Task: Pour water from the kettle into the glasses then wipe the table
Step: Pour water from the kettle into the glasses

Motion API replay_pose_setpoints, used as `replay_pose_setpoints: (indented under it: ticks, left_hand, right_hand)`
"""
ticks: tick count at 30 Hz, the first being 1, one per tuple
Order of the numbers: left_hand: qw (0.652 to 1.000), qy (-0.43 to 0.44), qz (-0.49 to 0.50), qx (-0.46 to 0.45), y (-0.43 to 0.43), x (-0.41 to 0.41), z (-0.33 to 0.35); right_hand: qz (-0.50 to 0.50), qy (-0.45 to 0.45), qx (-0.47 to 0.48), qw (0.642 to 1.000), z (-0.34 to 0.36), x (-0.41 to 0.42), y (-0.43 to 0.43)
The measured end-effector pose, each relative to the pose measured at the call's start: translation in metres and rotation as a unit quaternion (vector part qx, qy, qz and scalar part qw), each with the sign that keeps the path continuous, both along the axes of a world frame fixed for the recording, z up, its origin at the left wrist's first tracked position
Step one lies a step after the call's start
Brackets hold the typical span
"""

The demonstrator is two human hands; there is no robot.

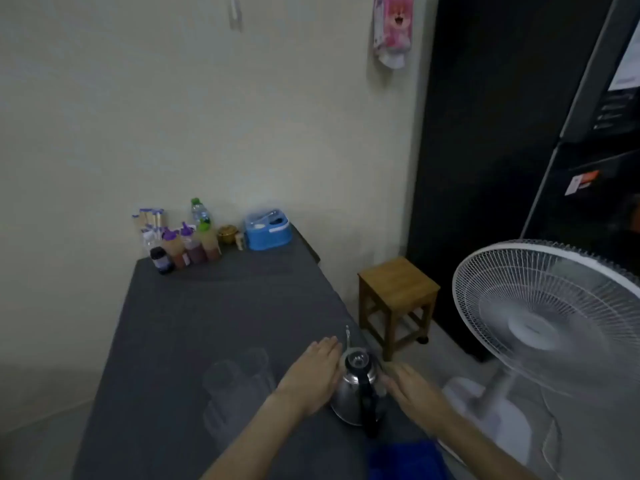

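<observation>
A steel kettle [358,388] with a black lid, black handle and thin spout stands near the right edge of the dark grey table [194,317]. My left hand [317,374] lies flat against the kettle's left side, fingers straight. My right hand [414,393] is at the kettle's right side with straight fingers, blurred; whether it touches the kettle is unclear. Clear glasses [239,379] stand left of the kettle, blurred and hard to count. A blue cloth [403,460] lies at the table's near edge, below the kettle.
Sauce bottles [183,245], a water bottle [199,211] and a blue container [266,230] crowd the far end by the wall. A wooden stool [396,303], a white standing fan [550,320] and a black fridge [512,133] stand to the right.
</observation>
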State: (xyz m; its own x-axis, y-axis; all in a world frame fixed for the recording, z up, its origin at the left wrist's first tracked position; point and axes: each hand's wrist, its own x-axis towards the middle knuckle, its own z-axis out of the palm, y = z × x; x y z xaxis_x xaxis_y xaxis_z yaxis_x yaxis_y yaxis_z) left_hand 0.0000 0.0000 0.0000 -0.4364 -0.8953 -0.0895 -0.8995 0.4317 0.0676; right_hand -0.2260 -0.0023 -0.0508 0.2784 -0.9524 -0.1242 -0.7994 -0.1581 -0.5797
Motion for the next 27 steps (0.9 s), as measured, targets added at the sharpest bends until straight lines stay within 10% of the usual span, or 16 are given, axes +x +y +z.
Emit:
replay_pose_setpoints:
  ticks: [27]
  left_hand:
    - [0.997, 0.078, -0.015, -0.009, -0.004, -0.061, -0.064]
  right_hand:
    - [-0.112, -0.372, 0.224, 0.894, -0.075, 0.017, 0.019]
